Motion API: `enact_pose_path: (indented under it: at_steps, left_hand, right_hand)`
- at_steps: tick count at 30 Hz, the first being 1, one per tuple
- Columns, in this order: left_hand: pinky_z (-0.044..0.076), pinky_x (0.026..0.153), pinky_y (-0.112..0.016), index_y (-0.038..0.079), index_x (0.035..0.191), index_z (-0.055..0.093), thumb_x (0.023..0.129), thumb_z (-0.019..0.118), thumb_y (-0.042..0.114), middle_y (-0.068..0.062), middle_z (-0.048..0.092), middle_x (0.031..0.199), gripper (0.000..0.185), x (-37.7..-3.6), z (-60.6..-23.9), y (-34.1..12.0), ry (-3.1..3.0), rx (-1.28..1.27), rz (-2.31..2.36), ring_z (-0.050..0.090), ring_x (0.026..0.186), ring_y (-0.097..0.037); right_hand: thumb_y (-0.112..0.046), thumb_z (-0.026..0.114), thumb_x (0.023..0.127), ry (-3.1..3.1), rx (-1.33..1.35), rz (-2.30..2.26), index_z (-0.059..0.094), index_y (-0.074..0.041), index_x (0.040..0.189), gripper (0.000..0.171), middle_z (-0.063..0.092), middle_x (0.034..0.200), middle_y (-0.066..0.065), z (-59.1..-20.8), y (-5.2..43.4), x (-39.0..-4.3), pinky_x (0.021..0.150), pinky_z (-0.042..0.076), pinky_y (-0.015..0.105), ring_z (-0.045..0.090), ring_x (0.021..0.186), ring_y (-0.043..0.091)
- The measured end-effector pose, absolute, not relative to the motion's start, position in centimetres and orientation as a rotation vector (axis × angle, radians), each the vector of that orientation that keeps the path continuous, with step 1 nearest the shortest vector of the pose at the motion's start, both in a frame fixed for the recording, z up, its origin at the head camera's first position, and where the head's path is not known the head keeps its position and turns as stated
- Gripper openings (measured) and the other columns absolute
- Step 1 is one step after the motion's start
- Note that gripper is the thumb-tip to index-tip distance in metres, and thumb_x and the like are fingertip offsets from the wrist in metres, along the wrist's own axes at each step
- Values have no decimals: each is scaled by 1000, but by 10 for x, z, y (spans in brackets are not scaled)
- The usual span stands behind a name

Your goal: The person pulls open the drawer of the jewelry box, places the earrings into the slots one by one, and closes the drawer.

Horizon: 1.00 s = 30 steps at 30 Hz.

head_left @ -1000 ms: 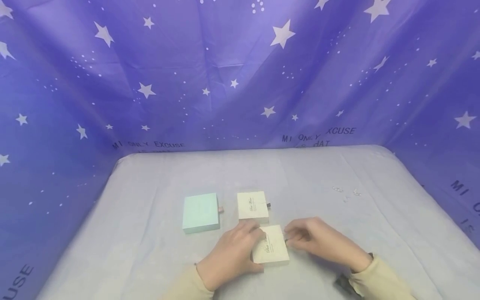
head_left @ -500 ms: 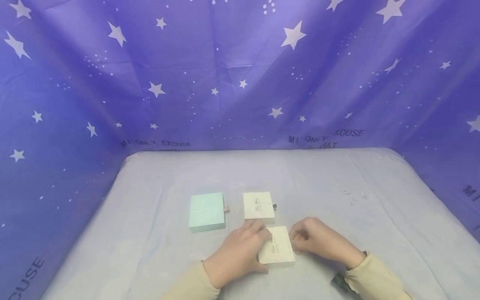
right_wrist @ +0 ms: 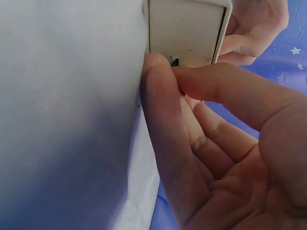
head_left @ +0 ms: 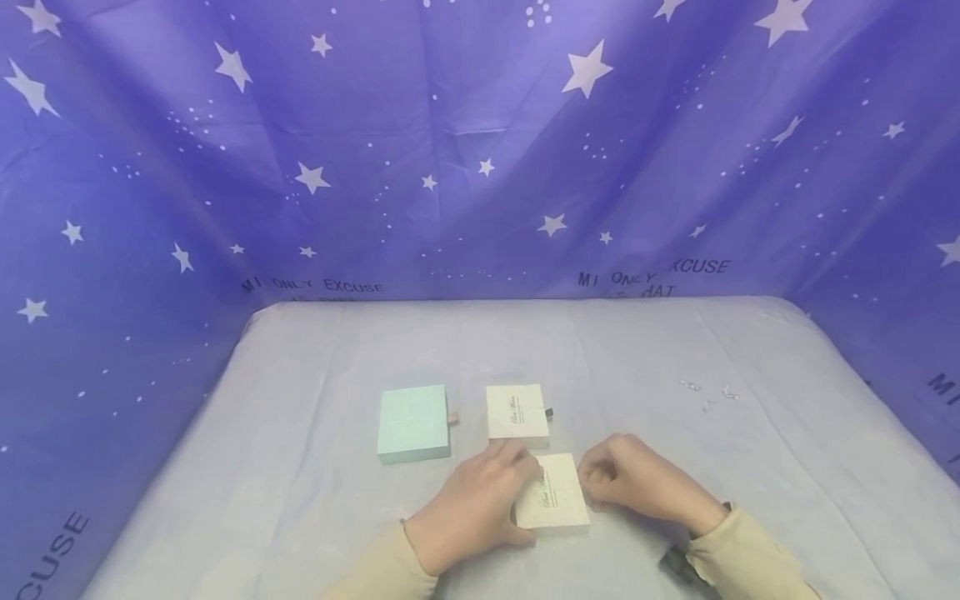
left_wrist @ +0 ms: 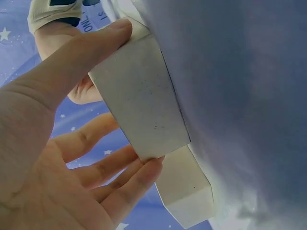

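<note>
A small cream square drawer box [head_left: 564, 493] with dark script lettering lies on the table. My left hand [head_left: 472, 508] grips it from the left, with the thumb [left_wrist: 117, 29] at its near side and fingertips [left_wrist: 153, 167] at its far corner. At its right end, my right hand [head_left: 647, 485] pinches the dark pull tab [right_wrist: 175, 62] between thumb and index finger; most of the tab is hidden by the fingertips. In the right wrist view the drawer's end face [right_wrist: 184, 31] sits within the outer sleeve.
Just behind stands a second cream box [head_left: 517, 412] with a dark tab [head_left: 550, 412]. Left of it lies a mint-green box [head_left: 414, 421] with a pinkish tab. Small silvery pieces [head_left: 727, 392] lie at the right. A starry purple curtain [head_left: 450, 150] hangs behind the table.
The right hand's fingers have closed in against the box's right end, covering the tab. The head view has shifted slightly; the left hand keeps its grip, and the boxes stay in place.
</note>
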<state>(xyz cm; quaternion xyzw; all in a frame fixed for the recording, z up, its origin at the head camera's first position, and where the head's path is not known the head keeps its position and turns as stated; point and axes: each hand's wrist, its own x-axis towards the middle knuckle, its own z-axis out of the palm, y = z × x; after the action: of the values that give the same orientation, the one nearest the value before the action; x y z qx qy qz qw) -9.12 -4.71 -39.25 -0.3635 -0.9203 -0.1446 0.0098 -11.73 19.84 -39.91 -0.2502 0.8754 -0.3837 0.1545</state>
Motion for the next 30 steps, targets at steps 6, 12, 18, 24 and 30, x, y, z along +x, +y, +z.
enact_pose_path:
  at_steps: [6,12,18,24,30]
  left_hand:
    - [51,81,-21,17,107,63,61,92,39,5,56,111,59,-92,-392,-48,-2890,-1131,-434,54,98,-8]
    - [51,81,-21,17,108,61,62,92,39,3,56,115,59,-92,-392,-49,-2895,-1141,-452,55,100,-9]
    - [49,77,-18,19,104,59,62,91,39,5,55,112,57,-94,-393,-48,-2862,-1166,-426,52,99,-8]
    - [48,75,-18,19,103,58,62,91,40,6,54,109,57,-95,-392,-48,-2850,-1173,-412,51,97,-7]
    - [49,77,-19,19,104,58,62,91,40,6,54,111,57,-93,-393,-48,-2853,-1166,-398,51,98,-8]
  right_hand:
    - [0,72,75,2501,-706,-1095,74,-13,84,15,61,66,-10,-399,200,-118,54,49,22,51,56,2]
    - [0,71,77,2500,-704,-1094,75,-13,83,14,63,65,-10,-399,207,-120,54,50,22,53,55,1]
    - [2,70,76,2476,-689,-1117,75,-11,83,16,65,65,-8,-397,213,-121,53,51,23,58,55,4]
    - [6,60,76,2462,-651,-1102,73,-10,80,21,65,64,-6,-395,220,-121,56,54,25,60,56,7]
    - [7,56,74,2482,-636,-1084,73,-9,84,25,65,65,-6,-395,232,-119,59,54,25,62,57,7]
